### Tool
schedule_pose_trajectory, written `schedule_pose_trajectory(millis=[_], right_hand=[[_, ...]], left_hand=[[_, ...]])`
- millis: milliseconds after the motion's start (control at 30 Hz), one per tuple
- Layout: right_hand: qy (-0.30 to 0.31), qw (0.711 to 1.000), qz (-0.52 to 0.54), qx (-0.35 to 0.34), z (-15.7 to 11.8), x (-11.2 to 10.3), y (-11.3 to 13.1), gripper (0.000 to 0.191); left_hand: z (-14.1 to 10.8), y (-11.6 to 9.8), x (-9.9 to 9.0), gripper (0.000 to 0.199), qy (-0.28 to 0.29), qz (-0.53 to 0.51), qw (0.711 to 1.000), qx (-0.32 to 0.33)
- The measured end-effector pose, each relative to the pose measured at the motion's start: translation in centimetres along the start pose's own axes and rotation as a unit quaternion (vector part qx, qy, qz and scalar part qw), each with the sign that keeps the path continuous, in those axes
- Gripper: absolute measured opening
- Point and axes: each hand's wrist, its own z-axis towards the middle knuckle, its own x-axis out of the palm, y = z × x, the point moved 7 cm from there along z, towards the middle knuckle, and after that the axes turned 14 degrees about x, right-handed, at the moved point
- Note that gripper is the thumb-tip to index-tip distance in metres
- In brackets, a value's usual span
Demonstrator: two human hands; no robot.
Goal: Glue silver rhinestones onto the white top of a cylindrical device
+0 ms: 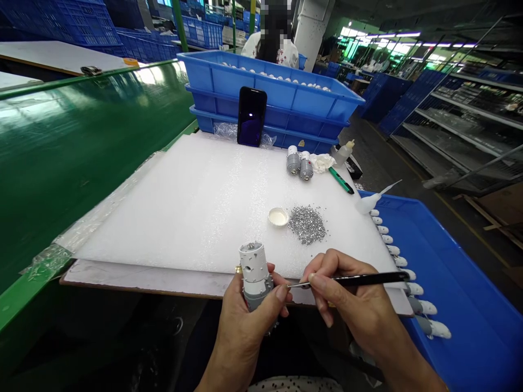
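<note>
A white and grey cylindrical part [254, 272] with small metal bits on its surface stands nearly upright in my left hand [248, 322], whose fingers wrap round its grey lower section. My right hand [356, 296] is closed on a black-handled tool [368, 279] with a thin metal tip. That tip points left and reaches the thumb and fingertips of my left hand; whether it touches anything there is too small to tell. Beyond my hands, a heap of small metal pieces [307, 224] lies on the white foam sheet [180, 207], beside a small round white dish [278, 217].
Two similar grey and white parts [299, 164], a green pen-like tool [341, 181] and a bottle [344, 152] lie farther back. Stacked blue crates [278, 103] hold a leaning phone [251, 116]. On the right, a blue bin [461, 283] has several parts along its edge. A person sits beyond.
</note>
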Motion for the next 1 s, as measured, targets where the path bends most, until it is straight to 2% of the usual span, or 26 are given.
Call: schedule_pose_trajectory(millis=[233, 333, 467, 633, 800, 1000], right_hand=[[0.024, 1.0, 0.002, 0.002, 0.6, 0.4, 0.3, 0.021], [-0.016, 0.997, -0.058, -0.039, 1.9, -0.5, 1.7, 0.023], [-0.113, 0.967, -0.197, -0.113, 5.3, -2.0, 3.9, 0.026], [-0.129, 0.94, -0.295, -0.111, 9.1, -1.7, 4.4, 0.023], [-0.143, 0.914, -0.362, -0.112, 10.0, -0.8, 4.7, 0.021], [-0.142, 0.897, -0.401, -0.122, 10.0, 0.0, 4.9, 0.023]], left_hand=[[0.2, 0.1, -0.4, 0.029, -0.004, -0.005, 1.0, -0.008], [0.2, 0.0, -0.7, 0.03, -0.018, -0.013, 0.999, -0.028], [-0.3, 0.0, -0.8, 0.036, -0.012, -0.051, 0.997, -0.064], [-1.2, 0.5, -0.9, 0.032, 0.009, -0.095, 0.991, -0.092], [-1.2, 0.8, -0.9, 0.027, 0.03, -0.126, 0.988, -0.089], [-1.2, 1.1, -1.0, 0.027, 0.035, -0.138, 0.986, -0.091]])
